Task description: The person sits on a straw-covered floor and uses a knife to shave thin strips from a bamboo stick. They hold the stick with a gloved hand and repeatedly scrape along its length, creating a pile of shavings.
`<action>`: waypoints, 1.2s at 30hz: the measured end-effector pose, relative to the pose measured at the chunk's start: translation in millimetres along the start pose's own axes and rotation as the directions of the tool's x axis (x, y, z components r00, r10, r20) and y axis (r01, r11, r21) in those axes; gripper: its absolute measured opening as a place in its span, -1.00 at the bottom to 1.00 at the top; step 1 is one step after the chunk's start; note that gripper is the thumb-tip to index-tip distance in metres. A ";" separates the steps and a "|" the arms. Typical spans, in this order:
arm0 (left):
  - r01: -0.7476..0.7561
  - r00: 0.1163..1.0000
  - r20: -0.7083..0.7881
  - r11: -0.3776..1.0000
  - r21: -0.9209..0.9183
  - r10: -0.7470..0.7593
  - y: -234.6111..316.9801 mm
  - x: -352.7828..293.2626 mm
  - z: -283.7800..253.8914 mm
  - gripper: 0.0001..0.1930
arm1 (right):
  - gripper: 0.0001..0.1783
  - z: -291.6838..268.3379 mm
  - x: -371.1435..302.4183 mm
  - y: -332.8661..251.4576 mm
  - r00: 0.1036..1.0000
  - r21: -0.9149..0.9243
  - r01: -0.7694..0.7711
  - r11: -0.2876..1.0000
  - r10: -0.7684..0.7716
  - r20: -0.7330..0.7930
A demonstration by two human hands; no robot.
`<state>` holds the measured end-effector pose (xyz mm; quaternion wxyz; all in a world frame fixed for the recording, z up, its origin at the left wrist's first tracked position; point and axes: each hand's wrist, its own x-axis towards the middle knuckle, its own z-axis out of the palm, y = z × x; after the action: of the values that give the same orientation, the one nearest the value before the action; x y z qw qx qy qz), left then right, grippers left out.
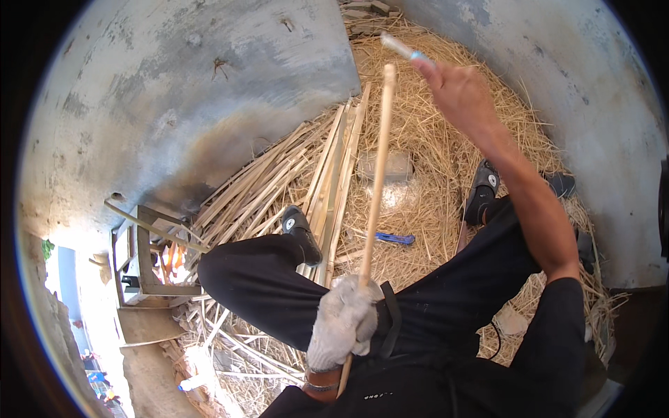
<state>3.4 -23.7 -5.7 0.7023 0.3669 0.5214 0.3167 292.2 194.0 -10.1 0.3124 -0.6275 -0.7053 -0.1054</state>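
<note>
My left hand, in a grey-white work glove, is closed around the lower part of a long, pale wooden stick. The stick slants up and away from my lap, and its lower end comes out below the glove. Raised at the upper right, my bare right hand is closed on a slim knife-like tool. That tool is pale with a light blue part by my fingers, and motion blurs its tip. It points up and left, just above the stick's far end and apart from it.
A blue utility knife lies on the straw between my legs. Many split wooden strips are piled to the left, near a grey block. Grey curved walls stand around, and a wooden frame is at the left.
</note>
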 end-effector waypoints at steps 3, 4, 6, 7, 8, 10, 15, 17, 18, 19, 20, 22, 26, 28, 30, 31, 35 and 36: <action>-0.039 0.999 0.011 0.998 -0.056 0.040 13.1 2.2 3.7 -0.79 | -0.42 -14.4 -10.0 1.3 0.999 0.241 0.001 0.971 0.007 -0.033; -0.070 0.998 -0.005 0.994 -0.087 0.070 13.4 7.7 -1.8 -0.79 | -0.44 -16.6 -21.3 -6.0 0.997 0.317 0.069 0.946 -0.054 -0.055; -0.054 0.997 -0.059 0.996 -0.073 0.049 22.8 13.6 -6.5 -0.79 | -0.46 -21.9 -53.2 -43.6 0.964 0.562 0.170 0.810 -0.255 0.075; -0.072 0.996 -0.054 0.991 -0.111 0.066 23.6 14.6 -7.9 -0.80 | -0.46 -25.6 -62.5 -57.5 0.906 0.554 0.305 0.775 -0.414 0.081; -0.079 0.996 -0.059 0.989 -0.126 0.072 25.8 12.9 -7.7 -0.80 | -0.45 -27.7 -69.7 -69.2 0.826 0.553 0.425 0.717 -0.557 0.087; -0.084 0.995 -0.055 0.986 -0.141 0.077 31.3 8.0 -7.4 -0.80 | -0.45 -20.1 -84.9 -84.1 0.822 0.614 0.414 0.672 -0.565 0.065; -0.042 0.992 -0.116 0.999 -0.009 0.041 37.9 2.3 -1.6 -0.79 | -0.39 -9.9 -90.6 -87.1 0.826 0.562 0.462 0.687 -0.564 0.011; -0.059 0.992 -0.116 0.998 -0.004 0.058 39.5 3.5 -0.7 -0.79 | -0.37 -5.6 -85.1 -86.0 0.828 0.491 0.502 0.712 -0.559 -0.035; -0.081 0.991 -0.106 0.996 -0.030 0.077 39.7 6.2 -2.5 -0.78 | -0.37 -2.9 -81.3 -85.4 0.829 0.452 0.519 0.726 -0.557 -0.057; -0.102 0.991 -0.095 0.993 -0.056 0.096 40.0 8.6 -3.9 -0.78 | -0.37 1.4 -77.1 -89.5 0.825 0.423 0.541 0.727 -0.556 -0.102; -0.103 0.990 -0.107 0.989 -0.102 0.092 40.2 11.3 -4.4 -0.79 | -0.37 8.3 -71.5 -89.7 0.817 0.392 0.565 0.726 -0.557 -0.147; -0.123 0.989 0.054 0.974 -0.193 0.135 25.0 5.4 -3.1 -0.77 | -0.40 29.9 -29.6 -42.2 0.910 -0.067 0.261 0.963 -0.269 -0.314; -0.048 0.989 0.121 0.968 -0.246 0.080 10.1 1.1 -5.2 -0.78 | -0.40 2.3 14.6 -3.3 0.963 0.304 -0.039 0.952 0.117 -0.244; -0.098 0.987 0.088 0.931 -0.352 0.138 8.3 15.0 -17.5 -0.67 | -0.42 -4.2 -11.1 -17.3 0.965 0.424 0.131 0.896 -0.017 -0.263; -0.166 0.979 0.060 0.935 -0.313 0.194 10.0 17.4 -16.5 -0.66 | -0.46 -8.9 -43.8 -50.1 0.978 0.555 0.208 0.805 -0.172 -0.117; -0.188 0.976 0.052 0.941 -0.281 0.210 11.5 17.5 -16.6 -0.66 | -0.46 -18.2 -54.3 -69.0 0.964 0.617 0.230 0.753 -0.261 -0.041; -0.144 0.985 0.062 0.961 -0.235 0.162 11.7 14.4 -14.2 -0.67 | -0.42 -15.4 -74.2 -88.2 0.840 0.524 0.469 0.711 -0.542 -0.015; -0.145 0.988 0.020 0.968 -0.203 0.152 10.6 14.0 -12.8 -0.71 | -0.41 -12.7 -76.3 -87.8 0.848 0.499 0.456 0.737 -0.529 0.008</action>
<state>-6.0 -4.1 -6.2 0.7192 0.3374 0.4453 0.4130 213.9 107.9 -22.6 0.3648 -0.3266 -0.8710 0.0405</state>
